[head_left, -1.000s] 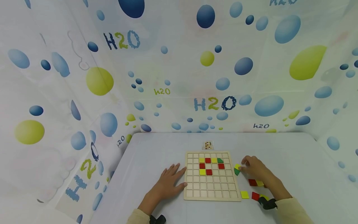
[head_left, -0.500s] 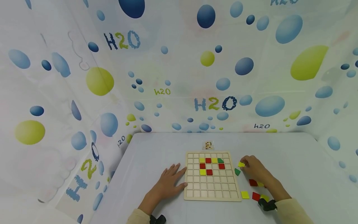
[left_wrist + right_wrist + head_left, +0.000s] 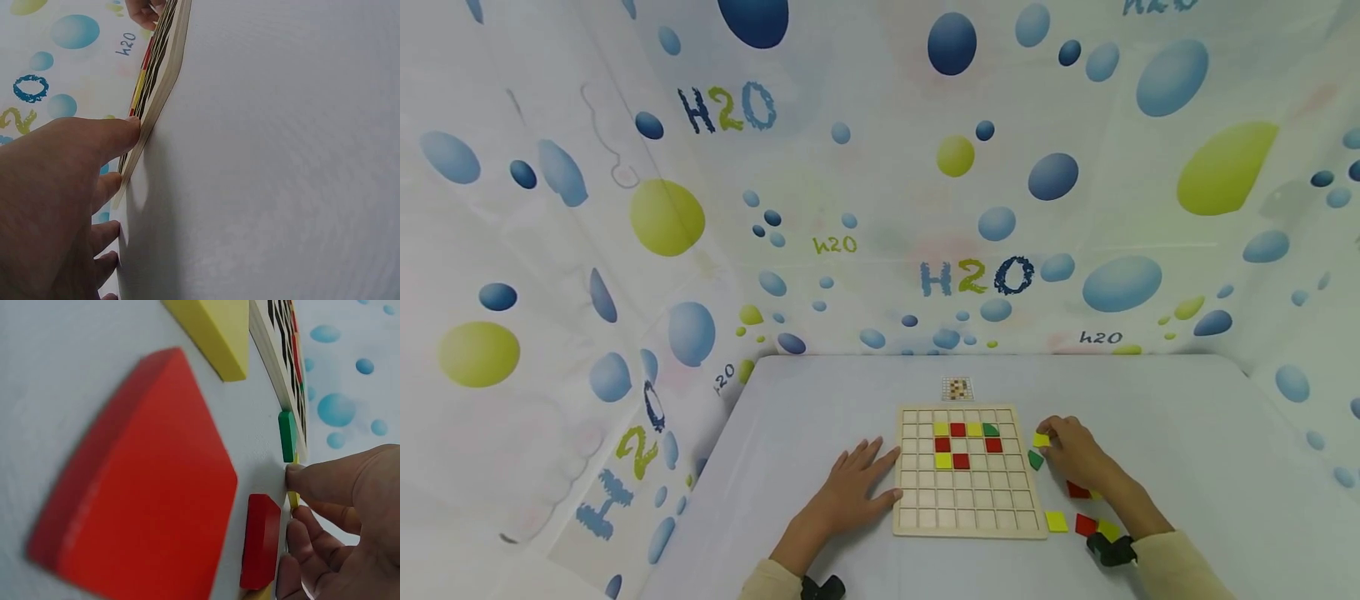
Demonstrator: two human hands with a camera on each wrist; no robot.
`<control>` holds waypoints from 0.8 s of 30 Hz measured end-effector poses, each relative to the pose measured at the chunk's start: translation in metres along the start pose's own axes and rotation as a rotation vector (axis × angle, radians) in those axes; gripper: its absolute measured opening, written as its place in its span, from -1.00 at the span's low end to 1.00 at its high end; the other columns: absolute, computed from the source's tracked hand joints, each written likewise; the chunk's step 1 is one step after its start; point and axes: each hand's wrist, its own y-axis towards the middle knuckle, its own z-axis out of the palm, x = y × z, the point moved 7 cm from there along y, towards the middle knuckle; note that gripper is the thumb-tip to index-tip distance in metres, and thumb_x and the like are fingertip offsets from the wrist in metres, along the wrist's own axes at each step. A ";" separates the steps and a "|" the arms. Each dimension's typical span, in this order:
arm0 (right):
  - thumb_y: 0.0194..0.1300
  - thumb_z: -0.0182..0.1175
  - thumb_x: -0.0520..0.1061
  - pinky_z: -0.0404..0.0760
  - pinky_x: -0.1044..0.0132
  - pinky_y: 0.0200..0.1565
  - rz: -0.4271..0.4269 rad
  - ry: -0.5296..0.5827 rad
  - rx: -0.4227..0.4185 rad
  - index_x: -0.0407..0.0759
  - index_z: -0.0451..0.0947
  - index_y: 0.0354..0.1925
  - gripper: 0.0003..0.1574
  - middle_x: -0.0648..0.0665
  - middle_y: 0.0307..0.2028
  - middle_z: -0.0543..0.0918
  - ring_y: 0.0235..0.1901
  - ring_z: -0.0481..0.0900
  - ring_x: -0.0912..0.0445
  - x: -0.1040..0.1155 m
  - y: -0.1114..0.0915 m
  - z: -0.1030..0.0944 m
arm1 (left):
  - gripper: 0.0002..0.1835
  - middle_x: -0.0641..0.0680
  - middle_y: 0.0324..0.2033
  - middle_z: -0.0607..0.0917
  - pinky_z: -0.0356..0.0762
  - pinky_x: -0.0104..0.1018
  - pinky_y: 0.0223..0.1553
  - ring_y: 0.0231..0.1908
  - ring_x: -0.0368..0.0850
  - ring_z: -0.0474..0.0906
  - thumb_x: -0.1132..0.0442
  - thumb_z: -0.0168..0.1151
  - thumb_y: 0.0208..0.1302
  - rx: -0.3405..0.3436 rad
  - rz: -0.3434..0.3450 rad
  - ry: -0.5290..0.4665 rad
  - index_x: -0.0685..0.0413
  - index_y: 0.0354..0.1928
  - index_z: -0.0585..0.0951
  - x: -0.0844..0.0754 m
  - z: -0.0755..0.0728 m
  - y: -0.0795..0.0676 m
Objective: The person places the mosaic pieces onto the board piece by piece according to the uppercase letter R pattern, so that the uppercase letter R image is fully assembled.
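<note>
A wooden grid board (image 3: 958,517) lies on the table with yellow, red and green tiles set in its upper cells. My left hand (image 3: 850,496) rests spread on the table at the board's left edge; in the left wrist view the thumb (image 3: 122,134) touches the frame. Beyond the board's right side, my right hand (image 3: 1078,450) pinches a yellow tile (image 3: 1041,439) between thumb and fingers. Just below that tile lies a green rounded tile (image 3: 1036,460). In the right wrist view the yellow tile is mostly hidden by the fingers.
Right of the board lie loose tiles: a yellow one (image 3: 1056,522), a red one (image 3: 1086,524), another yellow one (image 3: 1108,530) and a red one (image 3: 1078,490) by the right forearm. A small pattern card (image 3: 957,389) lies behind the board.
The right hand has lifted the yellow tile off the green tile, then shifted it slightly left. The left hand and the board have stayed in place.
</note>
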 end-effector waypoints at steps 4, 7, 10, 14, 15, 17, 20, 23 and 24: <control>0.43 0.29 -0.28 0.64 -0.16 0.17 -0.013 0.004 0.002 -0.32 0.54 0.11 -0.68 -0.28 -0.04 0.54 -0.04 0.52 -0.09 0.002 -0.001 0.000 | -0.25 0.10 0.63 0.25 0.05 0.33 0.57 0.64 0.19 0.08 -0.33 0.08 0.50 -0.004 0.000 -0.001 -0.27 0.62 0.33 0.000 0.000 0.000; 0.43 0.29 -0.28 0.65 -0.14 0.17 -0.012 -0.001 0.002 -0.34 0.54 0.10 -0.68 -0.27 -0.05 0.54 -0.05 0.52 -0.08 0.003 -0.001 0.000 | -0.25 0.10 0.63 0.25 0.05 0.33 0.57 0.64 0.19 0.08 -0.33 0.08 0.50 -0.007 0.001 0.000 -0.27 0.62 0.33 0.000 0.000 -0.001; 0.44 0.28 -0.28 0.66 -0.13 0.18 -0.006 0.000 -0.004 -0.34 0.54 0.11 -0.68 -0.28 -0.04 0.54 -0.05 0.53 -0.08 0.004 0.000 -0.001 | -0.25 0.10 0.63 0.25 0.05 0.33 0.57 0.64 0.19 0.08 -0.33 0.07 0.50 -0.008 0.001 0.002 -0.28 0.62 0.33 0.000 0.000 -0.001; 0.47 0.26 -0.23 0.65 -0.13 0.18 -0.007 0.041 -0.006 -0.33 0.53 0.14 -0.66 -0.29 0.02 0.53 0.01 0.53 -0.10 0.011 0.002 0.001 | -0.25 0.09 0.63 0.25 0.05 0.32 0.58 0.64 0.18 0.09 -0.33 0.07 0.50 -0.008 -0.002 0.003 -0.28 0.62 0.33 -0.001 0.000 -0.001; 0.48 0.26 -0.21 0.65 -0.13 0.18 -0.015 0.052 -0.005 -0.32 0.53 0.15 -0.65 -0.28 0.04 0.53 0.03 0.53 -0.11 0.014 0.002 0.001 | -0.25 0.09 0.63 0.25 0.05 0.32 0.58 0.64 0.18 0.09 -0.33 0.07 0.50 -0.008 -0.003 0.004 -0.28 0.62 0.33 0.000 -0.001 -0.002; 0.48 0.26 -0.21 0.65 -0.13 0.17 -0.040 0.067 -0.006 -0.32 0.53 0.16 -0.65 -0.28 0.05 0.53 0.04 0.53 -0.11 0.022 0.002 0.003 | -0.25 0.09 0.63 0.25 0.06 0.32 0.57 0.63 0.18 0.09 -0.33 0.08 0.50 -0.009 -0.002 0.006 -0.29 0.62 0.32 0.000 -0.001 -0.002; 0.47 0.28 -0.24 0.66 -0.10 0.18 -0.087 0.065 -0.008 -0.29 0.55 0.14 -0.67 -0.25 0.04 0.53 0.05 0.55 -0.08 0.037 0.000 0.008 | -0.25 0.09 0.63 0.25 0.06 0.33 0.57 0.63 0.19 0.09 -0.33 0.08 0.50 -0.010 0.001 0.005 -0.28 0.62 0.33 -0.001 -0.001 -0.002; 0.45 0.31 -0.26 0.65 -0.06 0.16 -0.138 0.035 -0.011 -0.25 0.58 0.10 -0.71 -0.20 0.01 0.55 0.01 0.54 -0.04 0.053 -0.002 0.016 | -0.25 0.10 0.63 0.26 0.06 0.33 0.57 0.63 0.19 0.09 -0.33 0.08 0.50 -0.009 0.001 0.001 -0.27 0.62 0.33 -0.001 -0.001 -0.002; 0.44 0.33 -0.25 0.65 -0.05 0.14 -0.157 0.020 -0.012 -0.23 0.59 0.09 -0.71 -0.18 0.00 0.55 0.01 0.54 -0.03 0.059 -0.003 0.019 | -0.25 0.10 0.63 0.26 0.06 0.33 0.57 0.63 0.19 0.09 -0.33 0.08 0.50 -0.009 0.002 0.002 -0.27 0.62 0.33 -0.001 -0.001 -0.002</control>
